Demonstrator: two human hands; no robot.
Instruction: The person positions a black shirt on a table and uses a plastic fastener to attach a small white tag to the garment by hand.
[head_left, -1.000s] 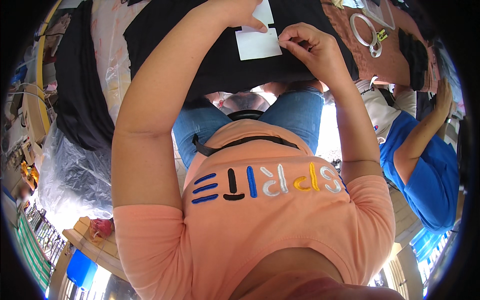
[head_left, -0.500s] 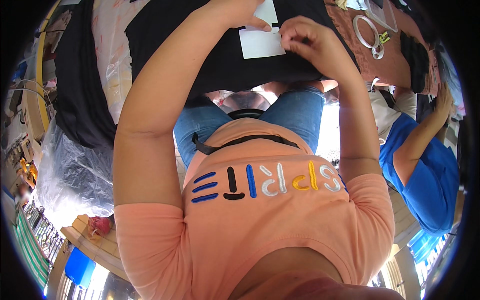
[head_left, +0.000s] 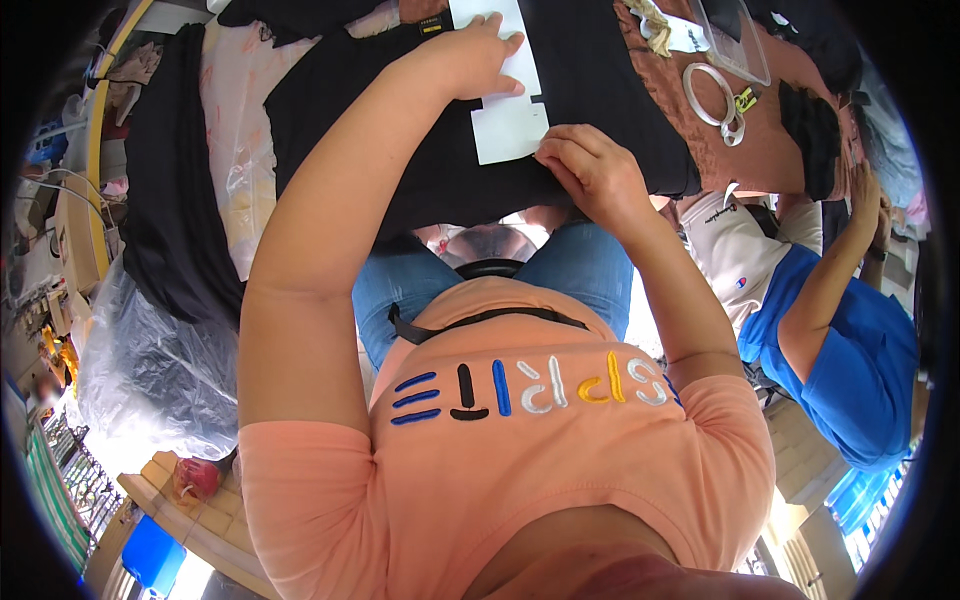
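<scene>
A long white paper strip (head_left: 505, 132) with a small notch in its side lies on a black garment (head_left: 400, 180) spread over the table. Pressing on the strip's upper part is my left hand (head_left: 478, 62), its fingers apart. At the strip's near right corner, my right hand (head_left: 597, 178) pinches the edge between thumb and fingertips. A small dark neck label (head_left: 435, 24) shows on the garment, just beyond my left wrist.
To the right, a clear ring-shaped strap with a yellow tag (head_left: 712, 97) and a clear plastic box (head_left: 740, 40) lie on brown cloth (head_left: 660, 90). Black fabric (head_left: 175, 180) hangs at the left. A person in a blue shirt (head_left: 850, 340) works at the right.
The strip and both hands appear lower in view, showing more of the strip and the neck label. My right hand has shifted from the strip's right side to its near corner.
</scene>
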